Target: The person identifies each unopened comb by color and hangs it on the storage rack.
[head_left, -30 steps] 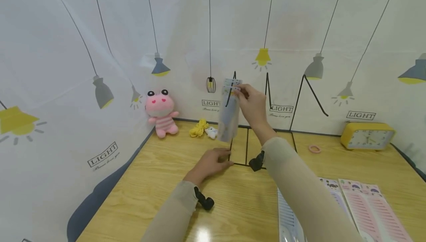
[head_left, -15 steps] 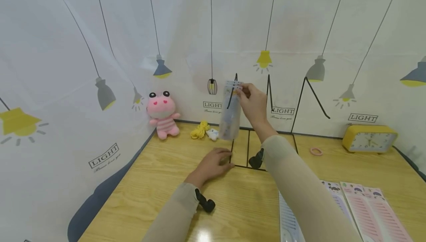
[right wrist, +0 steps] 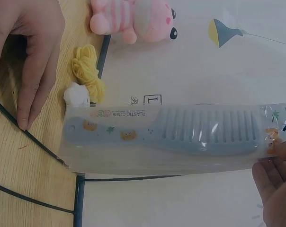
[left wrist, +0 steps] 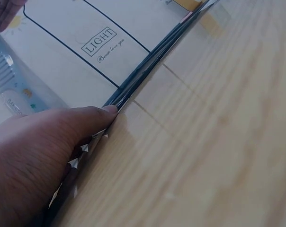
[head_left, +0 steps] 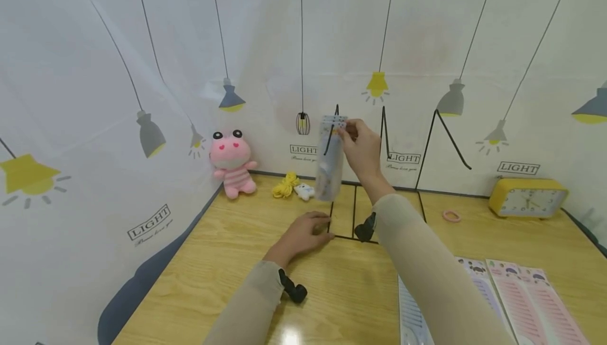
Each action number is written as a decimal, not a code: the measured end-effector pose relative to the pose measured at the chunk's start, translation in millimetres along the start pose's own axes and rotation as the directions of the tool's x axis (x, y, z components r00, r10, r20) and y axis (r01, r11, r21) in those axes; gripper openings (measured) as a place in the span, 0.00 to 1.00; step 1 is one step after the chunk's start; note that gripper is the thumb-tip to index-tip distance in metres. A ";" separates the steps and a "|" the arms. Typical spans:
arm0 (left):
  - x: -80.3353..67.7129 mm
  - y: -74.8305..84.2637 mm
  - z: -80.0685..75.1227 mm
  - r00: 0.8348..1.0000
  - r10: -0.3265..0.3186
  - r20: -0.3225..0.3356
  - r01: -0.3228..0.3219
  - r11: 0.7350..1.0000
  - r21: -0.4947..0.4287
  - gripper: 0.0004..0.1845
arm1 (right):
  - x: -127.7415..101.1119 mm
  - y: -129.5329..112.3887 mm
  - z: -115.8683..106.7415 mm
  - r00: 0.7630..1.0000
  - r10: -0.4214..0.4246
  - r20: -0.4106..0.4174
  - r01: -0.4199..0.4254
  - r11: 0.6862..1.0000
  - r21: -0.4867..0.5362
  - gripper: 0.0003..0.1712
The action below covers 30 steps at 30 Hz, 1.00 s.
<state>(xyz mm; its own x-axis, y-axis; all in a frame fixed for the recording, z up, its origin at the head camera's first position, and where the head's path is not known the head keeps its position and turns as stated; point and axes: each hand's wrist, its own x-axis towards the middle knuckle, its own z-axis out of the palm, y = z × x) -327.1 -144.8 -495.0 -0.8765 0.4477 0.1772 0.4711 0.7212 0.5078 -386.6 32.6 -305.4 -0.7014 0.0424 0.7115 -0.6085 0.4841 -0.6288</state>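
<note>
Surface (head_left: 227,260): light wood grain, with thin black lines marked on it; it meets a wall sheet printed with lamps.
Comb pack (right wrist: 174,137): a pale blue wide-toothed comb in a clear sleeve, printed "PLASTIC COMB" with small animal pictures on the handle. It hangs upright in the air above the black lines, handle end down.
Right hand (head_left: 362,147): fingers (right wrist: 275,177) pinch the top edge of the comb pack; the right wrist view cuts off most of the hand.
Left hand (head_left: 303,234): rests flat on the surface below the comb pack, straight fingers (left wrist: 93,118) pressing on a black line.
Hard to make out: the comb's teeth are blurred in the head view, and the small print beside "PLASTIC COMB" is unreadable.
</note>
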 end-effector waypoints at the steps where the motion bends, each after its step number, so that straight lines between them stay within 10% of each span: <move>1: 0.1 0.1 0.2 1.000 -0.004 0.001 0.004 1.000 -0.006 0.29 | -0.2 0.3 0.0 1.000 0.001 -0.002 -0.001 1.000 0.000 0.12; 30: 3.0 -4.3 2.8 1.000 -0.015 0.006 0.015 1.000 -0.011 0.31 | -34.8 23.5 -22.7 0.980 0.148 0.137 -0.147 0.989 -0.015 0.25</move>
<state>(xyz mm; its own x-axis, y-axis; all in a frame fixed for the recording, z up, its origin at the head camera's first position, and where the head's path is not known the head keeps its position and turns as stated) -331.4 -145.1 -499.0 -0.8826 0.4403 0.1645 0.4570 0.7218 0.5198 -368.1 62.3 -337.8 -0.8277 -0.0067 0.5611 -0.4931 0.4859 -0.7216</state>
